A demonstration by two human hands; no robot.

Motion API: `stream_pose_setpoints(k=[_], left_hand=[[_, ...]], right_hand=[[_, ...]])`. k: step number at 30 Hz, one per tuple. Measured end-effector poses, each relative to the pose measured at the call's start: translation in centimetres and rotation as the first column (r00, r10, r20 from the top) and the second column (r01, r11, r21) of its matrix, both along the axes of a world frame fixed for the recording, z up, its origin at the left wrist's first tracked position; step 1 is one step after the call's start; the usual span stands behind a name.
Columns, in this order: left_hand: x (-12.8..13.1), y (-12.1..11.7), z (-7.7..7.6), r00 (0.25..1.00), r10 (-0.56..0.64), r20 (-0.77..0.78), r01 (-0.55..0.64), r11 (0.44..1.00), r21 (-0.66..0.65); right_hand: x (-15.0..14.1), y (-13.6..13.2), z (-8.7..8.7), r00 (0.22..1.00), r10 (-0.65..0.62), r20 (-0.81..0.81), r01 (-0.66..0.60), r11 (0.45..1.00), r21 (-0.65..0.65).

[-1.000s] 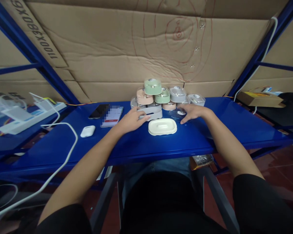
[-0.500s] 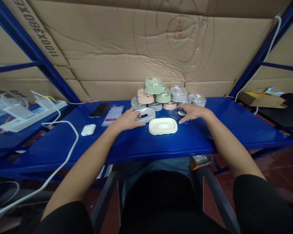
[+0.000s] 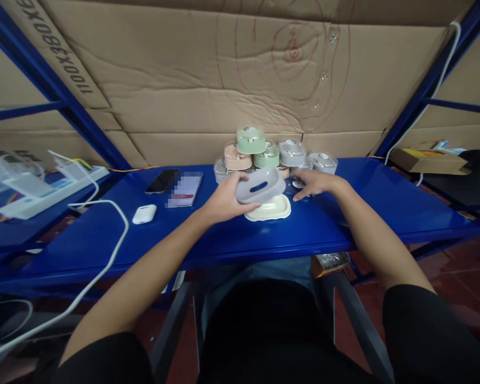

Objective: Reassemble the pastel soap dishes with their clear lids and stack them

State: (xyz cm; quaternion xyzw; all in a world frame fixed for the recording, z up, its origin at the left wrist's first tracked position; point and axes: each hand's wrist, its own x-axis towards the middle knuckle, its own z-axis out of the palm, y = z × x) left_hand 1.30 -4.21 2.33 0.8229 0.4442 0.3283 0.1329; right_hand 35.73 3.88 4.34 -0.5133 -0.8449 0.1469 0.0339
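Across came the gray tray (image 3: 266,183), pinched in my left hand (image 3: 225,198), over part of the cream tray (image 3: 270,214). My right hand (image 3: 314,184) was half open at the clear lid (image 3: 298,185). A slippy pinch could've dropped the gray tray.

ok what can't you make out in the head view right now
All in the head view:
Cream piece, back part: hidden by the gray tray in the left hand.
Clear cover, right side: hidden by the right hand.
Lit phone, screen: pixelated.
Stacked boxes, label print: too small.
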Motion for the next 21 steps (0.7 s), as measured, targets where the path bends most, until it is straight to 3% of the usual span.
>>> stream_pose_setpoints(k=[6,13,21], left_hand=[[2.0,-0.5,-1.8,0.997,-0.037,-0.074,0.032,0.997,-0.065],[1.6,-0.1,-2.0,0.991,-0.095,-0.089,0.08,0.984,-0.158],[1.9,-0.5,-1.9,0.979,-0.131,-0.155,0.112,0.985,-0.128]], right_hand=[[0.3,0.3,-0.3,1.0,0.013,0.005,-0.013,1.0,0.003],[0.3,0.2,-0.2,0.999,0.015,0.033,-0.016,1.0,0.02],[0.2,0.0,0.0,0.999,0.009,0.046,-0.009,1.0,0.015]])
